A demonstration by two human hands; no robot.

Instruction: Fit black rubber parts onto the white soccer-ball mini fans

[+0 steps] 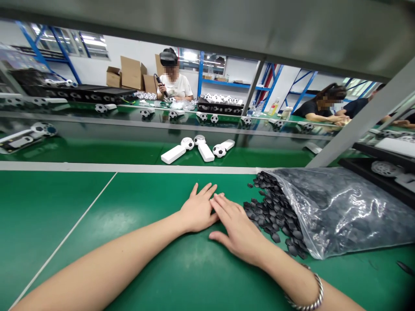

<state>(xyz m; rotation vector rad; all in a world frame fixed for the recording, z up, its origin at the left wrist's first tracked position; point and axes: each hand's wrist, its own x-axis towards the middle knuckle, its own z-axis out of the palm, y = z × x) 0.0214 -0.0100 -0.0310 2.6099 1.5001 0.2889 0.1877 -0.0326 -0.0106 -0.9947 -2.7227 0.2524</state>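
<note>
My left hand lies flat on the green tabletop, fingers spread and pointing away from me. Beside it, my right hand is stretched out, its fingertips touching or just over the edge of the left one. Neither hand holds anything. Just right of my right hand is a heap of small black flat pieces, spilling from the mouth of a clear plastic bag. Beyond the hands, three white handles with soccer-ball heads lie on the green strip past the table's pale edge.
More soccer-ball items line a conveyor farther back. A metal post slants at right, near black trays. An overhead shelf crosses the top. Across the line sits a co-worker in a headset; other people work at right.
</note>
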